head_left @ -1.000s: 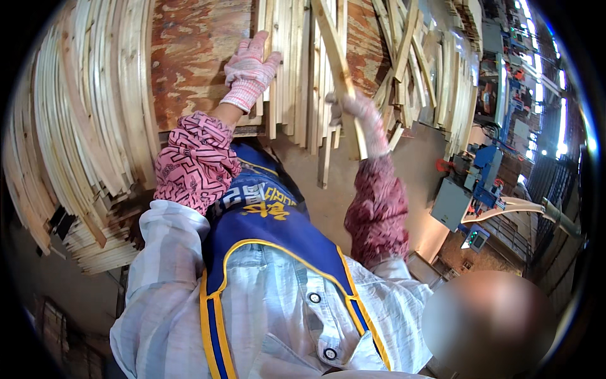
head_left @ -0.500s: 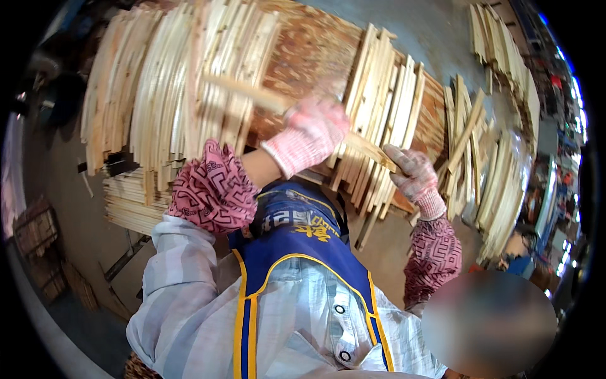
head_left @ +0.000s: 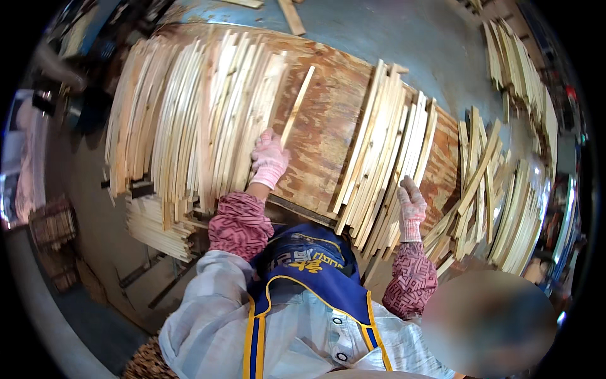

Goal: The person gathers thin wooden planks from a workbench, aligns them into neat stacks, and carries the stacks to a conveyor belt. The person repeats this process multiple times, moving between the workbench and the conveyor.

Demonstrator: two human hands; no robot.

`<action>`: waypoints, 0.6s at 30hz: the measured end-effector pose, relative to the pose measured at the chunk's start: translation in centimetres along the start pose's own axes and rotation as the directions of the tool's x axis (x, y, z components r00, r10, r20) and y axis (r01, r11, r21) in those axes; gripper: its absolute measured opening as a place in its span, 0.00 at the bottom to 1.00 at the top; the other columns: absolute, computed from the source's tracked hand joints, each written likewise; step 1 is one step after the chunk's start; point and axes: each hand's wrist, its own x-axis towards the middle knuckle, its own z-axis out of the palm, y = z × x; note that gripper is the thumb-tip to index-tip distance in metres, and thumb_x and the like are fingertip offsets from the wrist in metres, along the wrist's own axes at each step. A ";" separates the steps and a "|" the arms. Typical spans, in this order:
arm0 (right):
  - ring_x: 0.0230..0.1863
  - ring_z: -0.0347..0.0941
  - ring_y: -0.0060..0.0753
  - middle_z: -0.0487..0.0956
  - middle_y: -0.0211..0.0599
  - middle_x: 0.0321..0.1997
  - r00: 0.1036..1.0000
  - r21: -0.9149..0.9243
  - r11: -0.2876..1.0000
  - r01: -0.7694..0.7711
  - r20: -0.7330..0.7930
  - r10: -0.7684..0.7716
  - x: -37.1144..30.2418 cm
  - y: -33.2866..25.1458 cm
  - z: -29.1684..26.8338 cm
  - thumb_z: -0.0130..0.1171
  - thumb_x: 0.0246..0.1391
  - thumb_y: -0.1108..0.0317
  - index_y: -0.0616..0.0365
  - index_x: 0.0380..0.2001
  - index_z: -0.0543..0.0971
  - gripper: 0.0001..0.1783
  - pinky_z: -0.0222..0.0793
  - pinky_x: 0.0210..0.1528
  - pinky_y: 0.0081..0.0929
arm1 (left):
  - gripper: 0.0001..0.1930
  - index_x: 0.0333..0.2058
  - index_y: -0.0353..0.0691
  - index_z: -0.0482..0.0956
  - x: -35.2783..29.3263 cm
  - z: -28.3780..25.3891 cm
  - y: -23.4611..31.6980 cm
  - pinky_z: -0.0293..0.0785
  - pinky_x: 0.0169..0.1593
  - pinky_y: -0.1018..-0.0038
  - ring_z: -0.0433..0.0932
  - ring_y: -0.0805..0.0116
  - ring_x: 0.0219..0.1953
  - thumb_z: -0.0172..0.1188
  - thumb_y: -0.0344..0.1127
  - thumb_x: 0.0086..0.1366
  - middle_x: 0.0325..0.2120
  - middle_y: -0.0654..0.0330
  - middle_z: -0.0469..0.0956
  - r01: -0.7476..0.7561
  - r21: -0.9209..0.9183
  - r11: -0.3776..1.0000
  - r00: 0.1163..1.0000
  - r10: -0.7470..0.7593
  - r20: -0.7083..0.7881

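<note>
Pink-gloved, the left hand (head_left: 269,159) is closing its fingers around the near end of a single thin wooden strip (head_left: 297,107), which is lying slanted on the bare plywood board (head_left: 328,136) just right of the big left pile of strips (head_left: 189,120). The right hand (head_left: 411,208), in a matching glove, is resting with fingers loosely spread on the middle stack of strips (head_left: 385,151), gripping nothing that can be made out. Further strips are lying far right (head_left: 499,189), their ends bending away and being cut off at the picture's rim.
</note>
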 end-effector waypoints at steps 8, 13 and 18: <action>0.56 0.72 0.44 0.77 0.48 0.53 0.972 -0.422 0.907 -0.010 -0.216 -0.090 4.2 0.8 -5.9 0.54 0.58 0.55 0.64 0.53 0.74 0.26 0.64 0.59 0.33 | 0.33 0.65 0.48 0.56 0.9 1.8 -1.3 0.61 0.61 0.53 0.62 0.47 0.62 0.50 0.37 0.60 0.63 0.50 0.60 -0.019 0.369 0.929 0.959 0.121 -0.256; 0.53 0.72 0.56 0.76 0.57 0.51 0.963 -0.534 0.807 -0.253 -0.223 0.154 6.8 1.2 -4.4 0.41 0.62 0.42 0.61 0.52 0.75 0.33 0.65 0.56 0.42 | 0.30 0.59 0.41 0.66 3.9 5.2 3.3 0.62 0.62 0.64 0.68 0.56 0.58 0.56 0.45 0.60 0.57 0.52 0.68 -0.471 0.020 0.882 0.800 0.436 -0.412; 0.51 0.73 0.58 0.77 0.59 0.47 0.936 -0.720 0.599 -0.352 -0.269 0.227 7.3 -1.2 1.1 0.53 0.52 0.35 0.62 0.48 0.76 0.38 0.67 0.53 0.44 | 0.47 0.68 0.37 0.45 3.1 6.9 16.4 0.48 0.69 0.66 0.48 0.53 0.69 0.56 0.59 0.61 0.68 0.48 0.47 0.074 -0.665 0.743 0.997 -0.042 0.065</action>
